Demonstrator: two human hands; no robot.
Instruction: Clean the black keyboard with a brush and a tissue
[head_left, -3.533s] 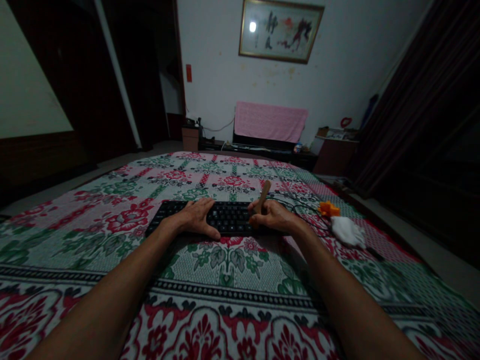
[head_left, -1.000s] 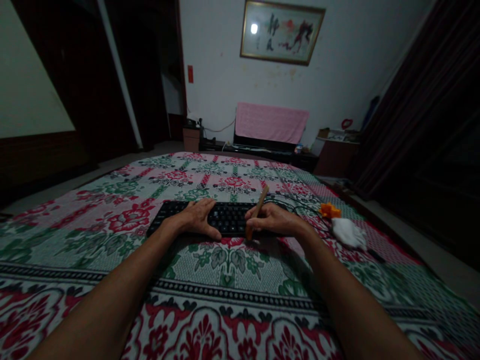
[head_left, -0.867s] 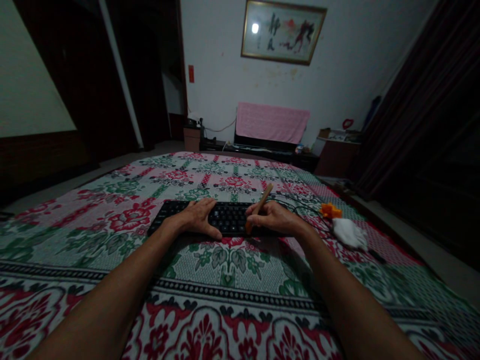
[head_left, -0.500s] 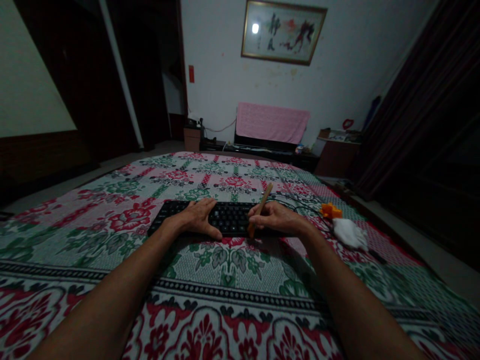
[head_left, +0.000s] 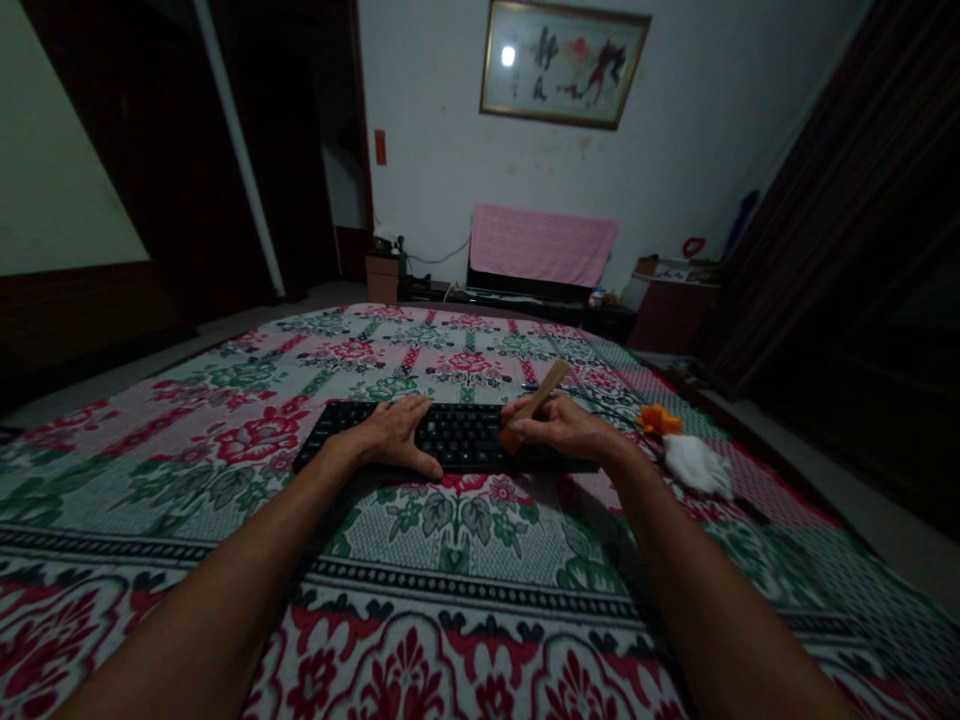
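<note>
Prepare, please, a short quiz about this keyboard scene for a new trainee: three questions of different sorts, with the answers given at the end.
1. True or false: the left hand lies on the keyboard.

2. Seen from the person's own side, where is the orange item?
A) Left of the keyboard
B) Right of the keyboard
C) On top of the keys

3. What do the fingers of the right hand grip?

Key:
1. True.
2. B.
3. A wooden-handled tool, held tilted, with its upper end leaning to the right.
</note>
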